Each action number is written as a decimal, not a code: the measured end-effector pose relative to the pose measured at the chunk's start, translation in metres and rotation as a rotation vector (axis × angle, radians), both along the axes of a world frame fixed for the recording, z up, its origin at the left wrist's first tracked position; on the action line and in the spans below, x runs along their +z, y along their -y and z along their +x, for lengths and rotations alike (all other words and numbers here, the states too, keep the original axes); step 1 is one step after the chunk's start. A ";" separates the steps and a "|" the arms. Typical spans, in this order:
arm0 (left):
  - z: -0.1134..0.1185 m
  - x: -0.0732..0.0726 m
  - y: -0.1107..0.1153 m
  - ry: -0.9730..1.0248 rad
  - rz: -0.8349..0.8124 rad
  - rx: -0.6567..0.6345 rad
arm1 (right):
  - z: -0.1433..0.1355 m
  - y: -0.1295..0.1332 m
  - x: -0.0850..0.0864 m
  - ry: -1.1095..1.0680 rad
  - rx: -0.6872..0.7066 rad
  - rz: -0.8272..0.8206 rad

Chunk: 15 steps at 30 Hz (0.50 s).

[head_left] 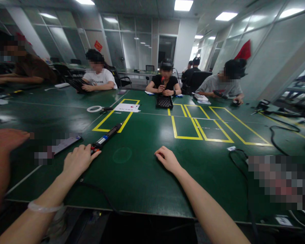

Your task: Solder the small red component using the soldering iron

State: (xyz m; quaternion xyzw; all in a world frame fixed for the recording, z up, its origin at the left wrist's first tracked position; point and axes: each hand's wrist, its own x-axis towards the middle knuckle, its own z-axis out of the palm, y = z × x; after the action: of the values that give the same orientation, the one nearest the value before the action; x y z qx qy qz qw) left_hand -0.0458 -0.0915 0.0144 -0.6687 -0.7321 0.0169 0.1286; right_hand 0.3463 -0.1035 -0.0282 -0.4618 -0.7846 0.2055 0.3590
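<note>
My left hand lies on the green table, its fingers wrapped over the rear end of a black electric screwdriver with a blue and white band. The screwdriver's tip points away and to the right. A pale band circles my left wrist. Resting on the table at the centre right, my right hand has its fingers curled together; whether anything is inside them is hidden. A phone lies left of the screwdriver.
Another person's hand reaches in at the left. Yellow tape outlines, a paper sheet, a tape roll and a black tray are farther off. Black cables run at right. Several people sit around the table.
</note>
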 end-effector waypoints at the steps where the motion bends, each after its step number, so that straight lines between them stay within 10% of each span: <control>1: 0.003 0.002 0.003 -0.017 0.048 -0.024 | 0.000 0.000 0.000 0.002 0.000 -0.001; 11: 0.022 0.016 0.010 -0.077 0.087 -0.141 | 0.000 -0.002 -0.002 0.015 -0.001 0.004; 15: 0.032 0.025 0.007 0.183 0.111 -0.067 | -0.001 -0.002 -0.003 0.020 0.007 0.001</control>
State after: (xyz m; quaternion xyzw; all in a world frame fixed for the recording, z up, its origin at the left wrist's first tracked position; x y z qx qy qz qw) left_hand -0.0136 -0.0982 0.0398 -0.6836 -0.7177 -0.0892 0.0988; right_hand 0.3452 -0.1016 -0.0307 -0.4607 -0.7901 0.2015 0.3506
